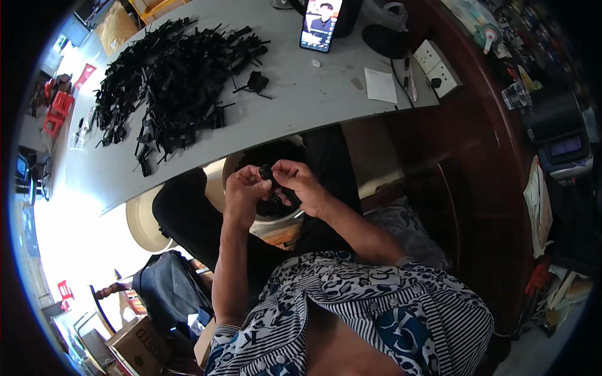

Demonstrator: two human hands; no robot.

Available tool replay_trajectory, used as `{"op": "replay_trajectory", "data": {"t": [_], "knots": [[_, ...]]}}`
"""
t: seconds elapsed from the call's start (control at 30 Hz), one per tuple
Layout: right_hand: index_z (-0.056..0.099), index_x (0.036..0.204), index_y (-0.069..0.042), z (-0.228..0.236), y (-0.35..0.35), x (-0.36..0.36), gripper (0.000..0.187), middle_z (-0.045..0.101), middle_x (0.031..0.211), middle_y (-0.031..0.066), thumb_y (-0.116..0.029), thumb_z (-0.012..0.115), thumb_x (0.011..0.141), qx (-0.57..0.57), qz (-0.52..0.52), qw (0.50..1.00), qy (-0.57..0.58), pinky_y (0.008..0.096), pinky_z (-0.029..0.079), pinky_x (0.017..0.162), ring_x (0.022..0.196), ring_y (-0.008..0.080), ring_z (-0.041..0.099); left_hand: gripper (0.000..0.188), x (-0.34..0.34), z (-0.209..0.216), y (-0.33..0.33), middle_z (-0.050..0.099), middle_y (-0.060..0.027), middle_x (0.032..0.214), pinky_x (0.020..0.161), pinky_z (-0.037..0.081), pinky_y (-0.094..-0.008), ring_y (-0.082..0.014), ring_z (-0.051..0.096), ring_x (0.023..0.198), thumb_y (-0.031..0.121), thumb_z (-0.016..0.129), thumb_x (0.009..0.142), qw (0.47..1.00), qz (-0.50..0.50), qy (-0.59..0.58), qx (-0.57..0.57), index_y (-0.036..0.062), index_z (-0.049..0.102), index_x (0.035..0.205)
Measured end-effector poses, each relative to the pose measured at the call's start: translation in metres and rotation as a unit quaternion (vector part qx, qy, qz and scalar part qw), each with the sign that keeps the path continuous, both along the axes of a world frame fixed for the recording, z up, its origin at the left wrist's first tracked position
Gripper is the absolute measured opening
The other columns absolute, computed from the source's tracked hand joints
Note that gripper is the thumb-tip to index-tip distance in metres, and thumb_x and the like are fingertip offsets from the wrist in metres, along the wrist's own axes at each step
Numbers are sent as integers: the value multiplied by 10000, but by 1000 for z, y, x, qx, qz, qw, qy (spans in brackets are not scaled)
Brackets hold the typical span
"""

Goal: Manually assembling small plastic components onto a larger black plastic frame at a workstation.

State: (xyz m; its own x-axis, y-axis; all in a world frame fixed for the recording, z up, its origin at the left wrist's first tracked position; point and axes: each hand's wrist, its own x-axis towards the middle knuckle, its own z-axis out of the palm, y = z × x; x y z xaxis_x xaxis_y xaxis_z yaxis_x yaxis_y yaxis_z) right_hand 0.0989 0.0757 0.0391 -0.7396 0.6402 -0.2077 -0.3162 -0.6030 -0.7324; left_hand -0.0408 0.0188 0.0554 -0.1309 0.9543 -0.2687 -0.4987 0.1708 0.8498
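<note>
Both my hands meet just off the table's near edge, above my lap. Between the fingertips of my left hand (242,191) and my right hand (302,183) is a small black part (266,171), pinched from both sides. Fingers cover much of it, so its exact kind does not show. Below my hands a pale round bucket (229,169) stands between my knees, with dark pieces inside. A large heap of black parts with thin strap-like ends (182,81) lies on the table, and one loose black piece (254,83) sits to its right.
On the grey table (288,103) stand a lit phone (320,25), a white paper sheet (380,85) and a white socket strip (438,67). A second pale bucket (143,219) is left of my knee. A dark backpack (172,291) and a cardboard box (139,346) sit lower left.
</note>
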Motion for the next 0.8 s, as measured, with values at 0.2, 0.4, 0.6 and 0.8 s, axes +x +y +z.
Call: {"op": "replay_trajectory", "data": {"t": [0.2,0.4,0.6,0.8], "knots": [[525,897,-42,20,2,2,122,508,732,-18,-162,529,879,391,-32,914,-101,205,389,518,614,53,466,112,-15,-8,-2,582,-11,674,537,415,-175,-69,515,557,54,675,721,997,-59,39,-16,54,563,728],[507,839,-24,16,6,1,176,504,683,13,-15,648,734,446,-33,876,-184,235,391,550,611,60,461,71,-13,7,-7,563,-12,682,526,420,-181,-76,512,556,102,567,827,993,-104,24,-53,44,526,833],[451,715,-2,10,2,-4,233,479,644,55,35,672,651,450,-64,863,-219,260,392,526,586,110,464,118,4,-8,-9,434,40,595,451,284,-184,-44,375,494,131,529,867,1000,2,-2,-31,93,475,769],[427,738,0,2,-5,-8,263,497,658,135,48,654,615,535,-135,801,-230,352,405,534,605,292,519,130,15,-23,-8,447,38,622,455,300,-190,-50,390,499,119,519,872,995,80,-57,-3,103,479,749]]}}
